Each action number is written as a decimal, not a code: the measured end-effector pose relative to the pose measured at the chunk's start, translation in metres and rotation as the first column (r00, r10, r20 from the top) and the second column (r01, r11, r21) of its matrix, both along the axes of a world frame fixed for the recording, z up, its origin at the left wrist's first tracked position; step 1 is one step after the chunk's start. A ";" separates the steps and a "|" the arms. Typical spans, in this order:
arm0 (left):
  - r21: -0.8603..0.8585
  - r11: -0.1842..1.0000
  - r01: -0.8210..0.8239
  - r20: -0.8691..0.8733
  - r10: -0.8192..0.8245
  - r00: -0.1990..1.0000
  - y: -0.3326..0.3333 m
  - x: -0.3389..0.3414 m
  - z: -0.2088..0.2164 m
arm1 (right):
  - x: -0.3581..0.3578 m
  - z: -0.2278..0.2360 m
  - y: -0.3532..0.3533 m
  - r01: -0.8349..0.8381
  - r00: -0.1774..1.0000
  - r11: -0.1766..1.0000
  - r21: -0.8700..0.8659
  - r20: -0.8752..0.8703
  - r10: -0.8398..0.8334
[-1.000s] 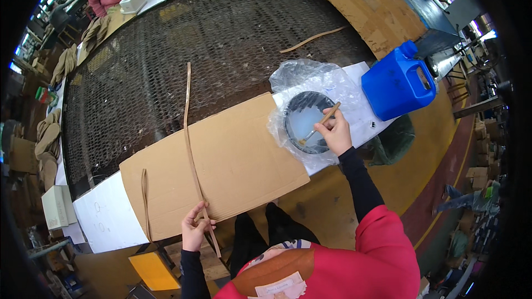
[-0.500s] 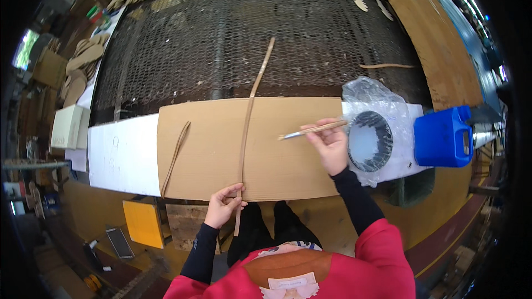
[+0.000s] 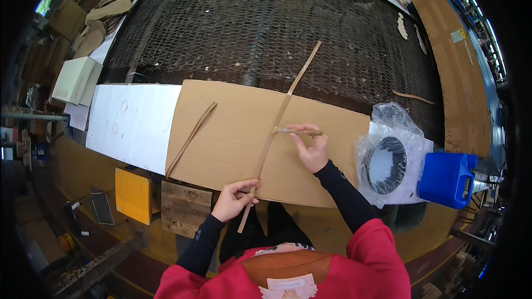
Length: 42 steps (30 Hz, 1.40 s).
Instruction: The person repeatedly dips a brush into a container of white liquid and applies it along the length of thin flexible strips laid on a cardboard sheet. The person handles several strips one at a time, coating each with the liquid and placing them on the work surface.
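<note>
"Tan strip (image 3: pixel 268 148): where does it lie?"

"Slantwise through the frame's centre, over a cardboard sheet (image 3: pixel 221 160), its top end on the mesh-topped counter (image 3: pixel 210 33)."

"How is it held?"

"Pinched near its lower end, at lower centre, by the person's left hand (image 3: pixel 233 202); the right hand (image 3: pixel 314 152) grips a brush (image 3: pixel 284 130), bristles seemingly touching the strip."

"What would serve best?"

"Probably gentle tension from the left hand, and thin, even strokes along the length, sparing the cardboard sheet."

"And around it?"

"Sole-shaped pieces (image 3: pixel 108 14) heaped at upper left, a white sheet (image 3: pixel 136 138) at left, a folded strip (image 3: pixel 191 135) on the cardboard sheet, then, at right, a dark bowl (image 3: pixel 399 158) of milky liquid (image 3: pixel 379 170) with clear plastic (image 3: pixel 392 115) about it, beside a blue jug (image 3: pixel 442 180)."
</note>
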<state>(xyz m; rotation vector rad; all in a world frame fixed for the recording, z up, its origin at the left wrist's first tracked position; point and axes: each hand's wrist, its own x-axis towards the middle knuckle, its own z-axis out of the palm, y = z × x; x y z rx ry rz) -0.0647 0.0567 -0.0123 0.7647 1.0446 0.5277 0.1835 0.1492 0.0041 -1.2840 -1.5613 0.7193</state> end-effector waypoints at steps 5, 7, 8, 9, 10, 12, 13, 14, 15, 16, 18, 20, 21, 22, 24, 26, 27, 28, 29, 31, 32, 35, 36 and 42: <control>0.000 1.000 -0.001 0.023 0.001 1.000 0.002 -0.004 0.000 | 0.002 -0.004 0.017 0.126 0.992 0.990 0.071 -0.022 -0.124; -0.009 1.000 -0.002 0.025 0.003 1.000 0.002 -0.005 0.001 | -0.003 -0.001 0.011 0.103 0.995 0.993 0.063 -0.002 -0.103; -0.021 1.000 -0.008 0.026 0.009 1.000 0.003 -0.006 0.001 | -0.007 0.002 0.003 0.073 0.997 0.996 0.056 0.027 -0.075; -0.017 1.000 -0.002 0.025 0.003 1.000 0.003 -0.006 0.001 | -0.011 0.005 -0.007 0.062 0.997 0.997 0.038 0.054 -0.064; -0.019 1.000 0.001 0.023 0.000 1.000 0.004 -0.006 0.001 | -0.015 0.009 -0.020 0.016 0.991 0.999 0.036 0.134 -0.021; -0.022 1.000 0.008 0.015 -0.008 1.000 0.005 -0.007 0.001 | -0.022 0.013 -0.040 -0.110 0.992 0.994 -0.009 0.064 0.110; -0.026 1.000 0.013 0.009 -0.012 1.000 0.004 -0.007 0.002 | -0.023 0.013 -0.043 -0.196 0.981 0.980 0.025 0.009 0.196; -0.022 1.000 0.010 0.013 -0.010 1.000 0.004 -0.008 0.001 | -0.022 0.013 -0.043 -0.182 0.982 0.983 0.011 -0.057 0.182; -0.028 1.000 0.009 0.013 -0.008 1.000 0.004 -0.007 0.001 | -0.020 0.011 -0.039 -0.060 0.998 0.998 -0.002 -0.010 0.060; -0.028 1.000 0.003 0.024 -0.002 1.000 0.004 -0.007 0.000 | -0.016 0.009 -0.029 0.026 0.998 1.000 0.011 0.057 -0.026; -0.025 1.000 0.000 0.029 0.001 1.000 0.003 -0.007 -0.001 | -0.006 0.003 -0.002 0.123 0.987 0.991 0.048 0.101 -0.127; -0.029 1.000 0.000 0.017 0.001 1.000 0.003 -0.008 -0.001 | -0.002 -0.001 0.018 0.148 0.986 0.986 0.079 0.059 -0.153; -0.020 1.000 0.004 0.019 -0.003 1.000 0.003 -0.008 -0.001 | -0.002 -0.001 0.020 0.114 0.991 0.988 0.101 0.064 -0.121; -0.017 1.000 0.004 0.019 -0.003 1.000 0.003 -0.009 -0.001 | -0.005 -0.001 0.018 0.079 0.994 0.990 0.120 0.071 -0.088; -0.017 1.000 0.003 0.018 -0.003 1.000 0.003 -0.010 0.000 | -0.011 0.002 0.005 -0.022 0.994 0.992 0.124 0.111 0.008; -0.026 1.000 0.008 0.014 -0.008 1.000 0.003 -0.011 0.000 | -0.018 0.006 -0.013 -0.141 0.979 0.988 0.066 0.160 0.129; -0.025 1.000 0.007 0.021 -0.007 1.000 0.004 -0.011 0.000 | -0.018 0.007 -0.016 -0.147 0.981 0.986 0.080 0.142 0.134; -0.023 1.000 0.006 0.028 -0.006 1.000 0.004 -0.011 -0.001 | -0.017 0.007 -0.014 -0.148 0.984 0.986 0.073 0.115 0.140; -0.023 1.000 0.004 0.035 -0.004 0.999 0.004 -0.011 -0.001 | -0.017 0.008 -0.014 -0.176 0.983 0.981 0.078 0.074 0.170; -0.023 1.000 0.009 0.019 -0.008 1.000 0.003 -0.011 -0.002 | -0.012 0.006 0.000 -0.009 0.998 0.996 0.088 0.067 0.003; -0.022 1.000 0.011 0.011 -0.011 1.000 0.003 -0.011 -0.002 | -0.012 0.005 0.004 0.091 0.994 0.993 0.070 0.051 -0.095; -0.022 1.000 0.010 0.006 -0.010 1.000 0.004 -0.011 -0.002 | -0.015 0.005 0.007 0.069 0.994 0.992 0.109 0.078 -0.078; -0.009 1.000 0.013 0.009 -0.013 1.000 0.004 -0.011 -0.001 | -0.019 0.007 -0.002 -0.026 0.994 0.990 0.140 0.105 0.011; -0.009 1.000 0.020 0.001 -0.020 1.000 0.005 -0.011 0.002 | -0.031 0.014 -0.029 -0.205 0.979 0.970 0.131 0.024 0.203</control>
